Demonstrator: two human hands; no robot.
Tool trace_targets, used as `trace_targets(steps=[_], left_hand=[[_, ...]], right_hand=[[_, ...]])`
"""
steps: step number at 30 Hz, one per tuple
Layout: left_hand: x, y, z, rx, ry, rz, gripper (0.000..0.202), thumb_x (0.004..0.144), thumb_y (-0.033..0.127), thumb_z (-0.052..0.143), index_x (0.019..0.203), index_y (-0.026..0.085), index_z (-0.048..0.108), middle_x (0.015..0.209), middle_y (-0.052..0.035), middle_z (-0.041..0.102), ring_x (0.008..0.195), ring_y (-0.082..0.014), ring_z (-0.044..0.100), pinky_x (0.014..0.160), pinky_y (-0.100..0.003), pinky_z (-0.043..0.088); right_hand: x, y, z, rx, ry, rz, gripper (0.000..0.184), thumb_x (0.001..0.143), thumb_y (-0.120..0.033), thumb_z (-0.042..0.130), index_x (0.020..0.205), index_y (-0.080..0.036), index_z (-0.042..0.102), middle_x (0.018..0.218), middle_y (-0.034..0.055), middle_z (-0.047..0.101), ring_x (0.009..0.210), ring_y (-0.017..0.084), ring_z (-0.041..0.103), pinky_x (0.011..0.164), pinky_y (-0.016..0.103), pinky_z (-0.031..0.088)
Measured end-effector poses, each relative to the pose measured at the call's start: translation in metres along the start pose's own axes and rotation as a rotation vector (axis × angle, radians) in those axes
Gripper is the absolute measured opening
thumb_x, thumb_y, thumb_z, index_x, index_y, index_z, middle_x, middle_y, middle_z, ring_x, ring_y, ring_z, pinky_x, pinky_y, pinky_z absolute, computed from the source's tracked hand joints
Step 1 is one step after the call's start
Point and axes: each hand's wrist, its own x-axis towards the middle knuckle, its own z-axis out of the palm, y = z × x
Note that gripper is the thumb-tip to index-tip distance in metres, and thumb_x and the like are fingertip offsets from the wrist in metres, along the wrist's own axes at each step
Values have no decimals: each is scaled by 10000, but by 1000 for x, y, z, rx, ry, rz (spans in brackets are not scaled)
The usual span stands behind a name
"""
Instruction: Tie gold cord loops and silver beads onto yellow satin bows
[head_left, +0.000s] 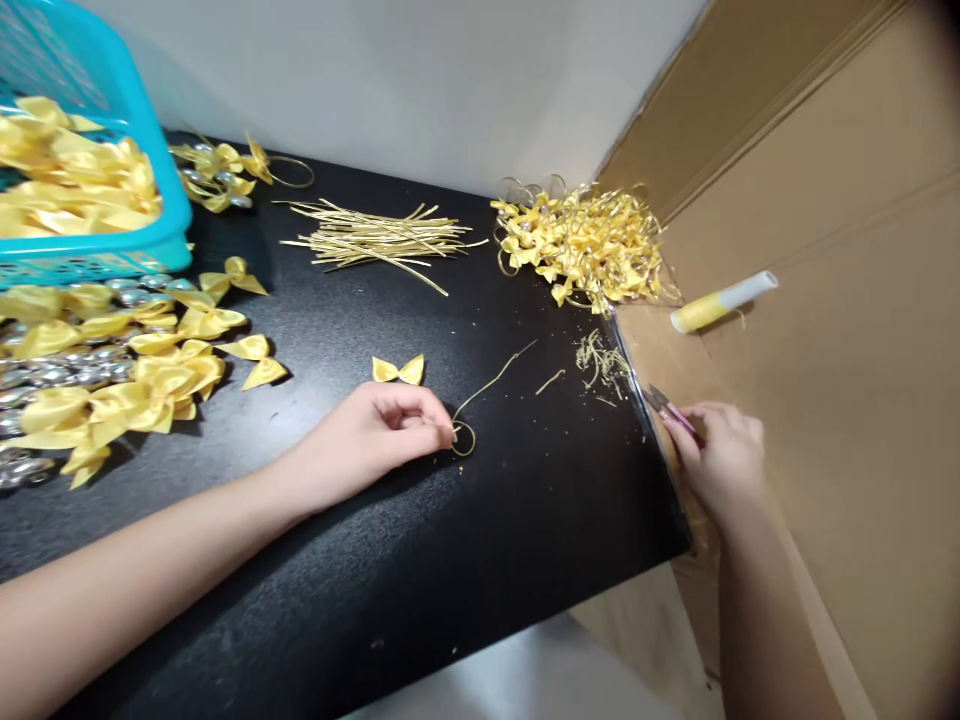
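My left hand (401,425) pinches a thin gold wire ring (465,438) between thumb and fingertips, low over the black table (420,600). A loose wire tail runs from the ring up and to the right. Just beyond the knuckles lies a single yellow ribbon bow (398,370). At the table's right edge, my right hand (720,455) is closed round small pliers or cutters with pink handles (690,425); their dark jaws point up and left. The exact kind of tool is hard to make out.
A turquoise basket (176,225) of yellow bows stands at the back left. Rows of bows with silver beads (172,385) lie before it. Cut gold wires (382,235), a pile of bow rings (585,240) and wire scraps (600,362) lie farther back. Cardboard (840,250) borders the right.
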Motion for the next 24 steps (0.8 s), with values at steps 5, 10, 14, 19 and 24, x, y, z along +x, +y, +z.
trace_targets(steps=[5, 10, 14, 19, 24], left_hand=[[1, -1, 1, -38, -18, 22, 179, 691, 297, 659, 623, 133, 632, 468, 70, 410, 458, -42, 330, 441, -155, 246], [0, -3, 2, -67, -12, 30, 163, 701, 276, 664, 630, 132, 634, 465, 72, 416, 456, -42, 334, 443, -160, 252], [-1, -5, 2, -73, 12, 49, 162, 701, 284, 658, 638, 136, 635, 462, 75, 395, 457, -48, 317, 443, -168, 239], [-1, -7, 3, -70, 26, 63, 195, 707, 327, 631, 667, 136, 637, 520, 50, 433, 500, -67, 326, 477, -189, 240], [-2, -6, 3, -61, 34, 74, 204, 707, 344, 633, 665, 144, 639, 586, 21, 479, 544, -87, 365, 499, -209, 252]], right_hand=[[3, -9, -6, 107, 87, -34, 353, 880, -537, 515, 747, -214, 563, 818, 102, 659, 846, 289, 596, 863, 490, 399], [2, -89, -30, 720, 159, 30, 163, 905, -357, 567, 875, -237, 462, 950, 64, 690, 934, 221, 669, 831, 388, 487], [-13, -170, -36, 952, -312, -6, 86, 961, -332, 481, 951, -246, 481, 687, -52, 612, 607, 119, 601, 587, 238, 443], [-24, -208, -25, 996, -474, -102, 295, 1010, -341, 348, 919, -206, 594, 718, -26, 580, 652, 104, 548, 610, 221, 397], [-23, -209, -21, 955, -392, -79, 313, 1000, -328, 368, 802, -190, 568, 642, -38, 513, 569, 89, 474, 558, 213, 339]])
